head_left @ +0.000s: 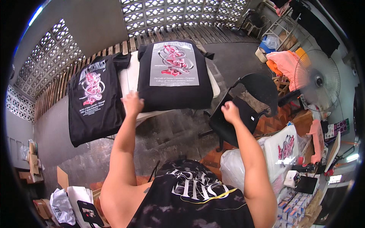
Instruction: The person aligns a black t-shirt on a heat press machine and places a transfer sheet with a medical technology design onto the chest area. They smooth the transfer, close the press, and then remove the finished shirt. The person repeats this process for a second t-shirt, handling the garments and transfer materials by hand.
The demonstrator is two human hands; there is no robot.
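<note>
A stack of black printed T-shirts (176, 97) lies on the white table, the top print showing red and grey artwork on a pale rectangle. Left of it, another black T-shirt (85, 121) with similar artwork hangs over the table's edge. Between the two is my left hand (132, 102), fingers apart, its thumb side by the stack's near left corner. My right hand (230, 113) is curled above the black chair (254, 87), beside a folded black garment (245, 114) with a small white tag on the seat. Whether its fingers grip anything is hidden.
A standing fan (318, 80) rises at the right, near orange and pink cloths (283, 62). White printed cloth in clear plastic (279, 150) sits by my right arm. Small boxes (294, 207) are piled lower right. Wooden pallets (110, 49) line the far wall.
</note>
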